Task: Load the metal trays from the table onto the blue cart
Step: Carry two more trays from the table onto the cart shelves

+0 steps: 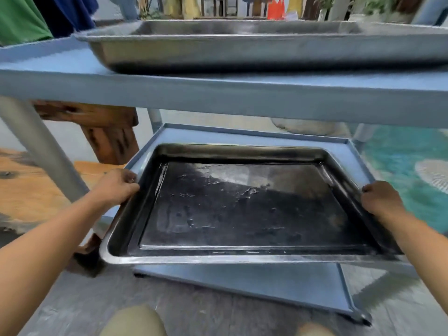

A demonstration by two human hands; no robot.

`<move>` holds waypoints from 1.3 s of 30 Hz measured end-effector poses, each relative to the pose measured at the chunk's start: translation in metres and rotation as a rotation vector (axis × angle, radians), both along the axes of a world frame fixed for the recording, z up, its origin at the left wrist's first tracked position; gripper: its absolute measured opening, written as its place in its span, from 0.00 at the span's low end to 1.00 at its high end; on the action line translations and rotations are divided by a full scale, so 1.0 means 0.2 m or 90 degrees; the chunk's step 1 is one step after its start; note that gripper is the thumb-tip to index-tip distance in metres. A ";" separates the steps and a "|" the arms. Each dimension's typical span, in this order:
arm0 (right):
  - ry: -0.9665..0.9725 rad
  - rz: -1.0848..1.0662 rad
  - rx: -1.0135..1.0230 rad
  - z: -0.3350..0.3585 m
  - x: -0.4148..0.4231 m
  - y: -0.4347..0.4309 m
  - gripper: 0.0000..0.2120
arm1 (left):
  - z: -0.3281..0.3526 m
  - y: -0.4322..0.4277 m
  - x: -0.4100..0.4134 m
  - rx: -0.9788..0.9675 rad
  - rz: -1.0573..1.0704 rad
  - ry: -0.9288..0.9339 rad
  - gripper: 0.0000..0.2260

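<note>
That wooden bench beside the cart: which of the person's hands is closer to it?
Left. The left hand grips the dark tray's left rim, right beside the wooden bench. The right hand holds the opposite rim, the tray's whole width away.

Dark, scuffed metal tray (242,207) sits partway onto the blue cart's (218,103) middle shelf, near edge overhanging. A second, shinier tray (242,48) lies flat on the top shelf.

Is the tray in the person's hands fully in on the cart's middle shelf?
Not fully: the tray overhangs the middle shelf at its near edge.
</note>
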State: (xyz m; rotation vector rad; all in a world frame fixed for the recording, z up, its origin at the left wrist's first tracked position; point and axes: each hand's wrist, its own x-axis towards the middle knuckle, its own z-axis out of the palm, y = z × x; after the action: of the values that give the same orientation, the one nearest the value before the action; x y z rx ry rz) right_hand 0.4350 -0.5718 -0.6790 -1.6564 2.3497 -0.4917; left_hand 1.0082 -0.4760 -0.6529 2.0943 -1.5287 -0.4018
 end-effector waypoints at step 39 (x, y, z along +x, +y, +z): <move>0.078 0.055 -0.138 -0.14 0.01 -0.56 0.07 | -0.27 -0.47 -0.18 -0.087 0.103 -0.113 0.10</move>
State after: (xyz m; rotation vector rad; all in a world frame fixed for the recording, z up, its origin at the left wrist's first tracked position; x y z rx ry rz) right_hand 0.4369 -0.6831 -0.7062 -1.9260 2.3685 -0.6672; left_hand 0.9715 -0.5709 -0.7069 2.1725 -1.4248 -0.0519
